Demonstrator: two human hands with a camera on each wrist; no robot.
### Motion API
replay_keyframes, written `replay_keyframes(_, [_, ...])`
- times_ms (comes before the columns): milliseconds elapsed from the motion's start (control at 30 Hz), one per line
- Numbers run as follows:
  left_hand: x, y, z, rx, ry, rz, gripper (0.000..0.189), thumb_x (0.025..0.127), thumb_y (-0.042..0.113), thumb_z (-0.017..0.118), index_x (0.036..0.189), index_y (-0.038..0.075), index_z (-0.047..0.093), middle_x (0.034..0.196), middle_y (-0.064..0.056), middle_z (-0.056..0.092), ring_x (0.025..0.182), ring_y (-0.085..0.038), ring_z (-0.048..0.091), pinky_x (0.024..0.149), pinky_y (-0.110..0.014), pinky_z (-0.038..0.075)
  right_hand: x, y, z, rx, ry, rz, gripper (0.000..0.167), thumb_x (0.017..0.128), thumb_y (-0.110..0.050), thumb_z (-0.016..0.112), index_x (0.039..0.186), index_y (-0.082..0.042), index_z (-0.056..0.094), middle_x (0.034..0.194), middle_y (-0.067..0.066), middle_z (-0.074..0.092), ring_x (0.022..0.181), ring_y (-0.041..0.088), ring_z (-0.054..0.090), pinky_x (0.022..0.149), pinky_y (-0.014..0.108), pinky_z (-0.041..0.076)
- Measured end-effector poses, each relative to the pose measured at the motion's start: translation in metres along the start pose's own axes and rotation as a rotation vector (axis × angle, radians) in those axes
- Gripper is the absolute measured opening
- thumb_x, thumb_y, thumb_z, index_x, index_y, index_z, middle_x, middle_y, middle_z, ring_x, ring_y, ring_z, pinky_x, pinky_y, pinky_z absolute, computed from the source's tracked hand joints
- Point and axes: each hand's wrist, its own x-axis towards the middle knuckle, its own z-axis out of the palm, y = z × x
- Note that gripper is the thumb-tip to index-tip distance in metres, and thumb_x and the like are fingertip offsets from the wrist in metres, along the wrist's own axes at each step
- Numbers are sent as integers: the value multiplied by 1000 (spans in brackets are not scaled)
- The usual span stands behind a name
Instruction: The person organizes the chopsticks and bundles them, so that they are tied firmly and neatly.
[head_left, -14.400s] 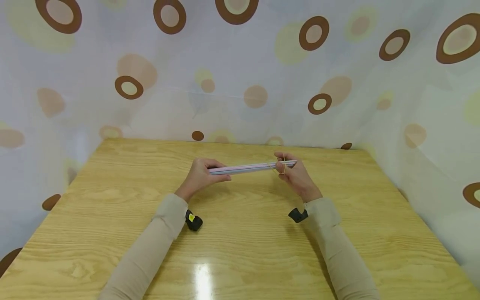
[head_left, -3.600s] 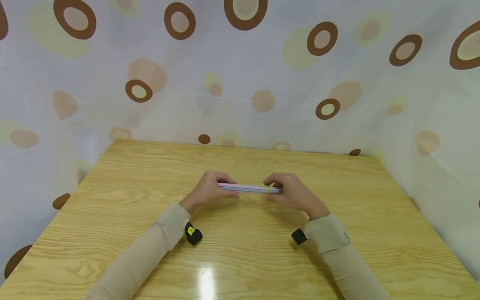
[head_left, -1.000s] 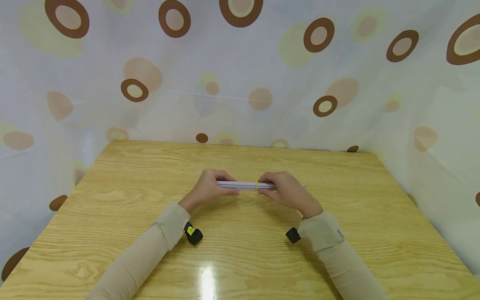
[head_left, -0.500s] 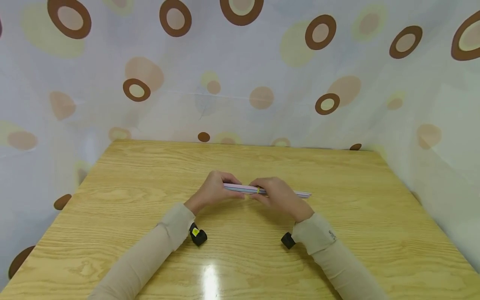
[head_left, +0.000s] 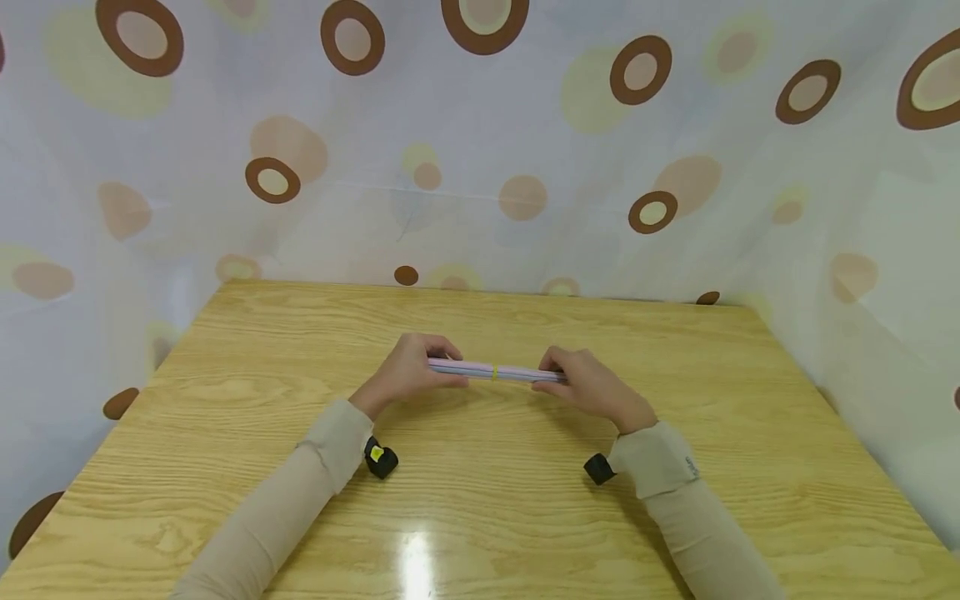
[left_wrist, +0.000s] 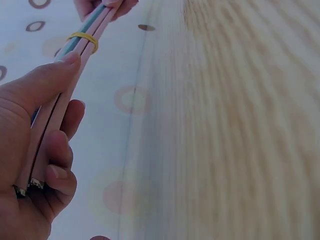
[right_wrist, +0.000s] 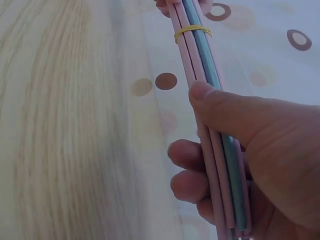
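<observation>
A bundle of slim pink and teal sticks point(head_left: 517, 372) lies level between my hands, close above the table, with a yellow rubber band point(head_left: 495, 372) around its middle. My left hand point(head_left: 408, 367) grips the left end, thumb on the near side and fingers curled behind. Glinting, metallic-looking stick ends point(left_wrist: 36, 183) show by the palm in the left wrist view. My right hand point(head_left: 596, 387) holds the right end between thumb and fingers. Pink and teal sticks point(right_wrist: 220, 145) run along that palm in the right wrist view, their lower ends uneven. The band sits apart from both hands.
Under my hands spreads a wood-grain table point(head_left: 480, 500). A pale cloth point(head_left: 450, 100) with brown rings and spots hangs behind it and along the sides. Dark wrist cameras point(head_left: 381, 458) jut from both cuffs.
The band, loose on my right fingers at first, now circles the bundle snugly and has moved to its middle. My right hand has just shifted right, away from the band, back to the bundle's end.
</observation>
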Motion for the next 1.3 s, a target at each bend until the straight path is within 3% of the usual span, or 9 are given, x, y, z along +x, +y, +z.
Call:
replay_keyframes(233, [3, -1, -2, 210, -48, 48, 25, 76, 16, 83, 97, 9, 72, 83, -3, 70, 70, -12, 58, 66, -27, 48, 3, 7, 5, -11, 6, 11, 15, 91, -20, 67, 93, -7, 61, 77, 0, 64, 56, 7, 41, 55, 23, 38])
replay_keyframes(433, [2, -2, -2, 332, -82, 31, 35, 78, 11, 80, 110, 5, 67, 92, -8, 71, 80, -16, 63, 75, -34, 51, 3, 15, 12, -34, 44, -34, 20, 88, -14, 71, 99, -4, 57, 76, 0, 61, 60, 5, 47, 59, 24, 43])
replay_keyframes(567, [2, -5, -2, 335, -84, 34, 35, 78, 9, 80, 110, 3, 66, 92, -9, 71, 81, -17, 64, 77, -35, 52, 4, 18, 15, -15, 40, -31, 16, 87, -13, 72, 94, -8, 58, 79, -1, 62, 64, 6, 49, 61, 24, 44])
replay_keyframes(900, [3, -10, -1, 326, -112, 54, 21, 74, 5, 82, 91, 6, 70, 88, -5, 69, 79, -13, 58, 76, -31, 49, 6, 21, 19, -12, 21, 24, 12, 87, -16, 72, 94, -11, 64, 86, -2, 64, 74, 8, 55, 69, 27, 48])
replay_keyframes(1300, [2, -10, -3, 343, -137, 45, 23, 75, 8, 82, 95, 5, 71, 89, -4, 68, 82, -14, 58, 77, -31, 49, 6, 24, 22, -43, 17, -1, 11, 86, -18, 73, 94, -11, 68, 85, -3, 62, 74, 7, 54, 69, 27, 48])
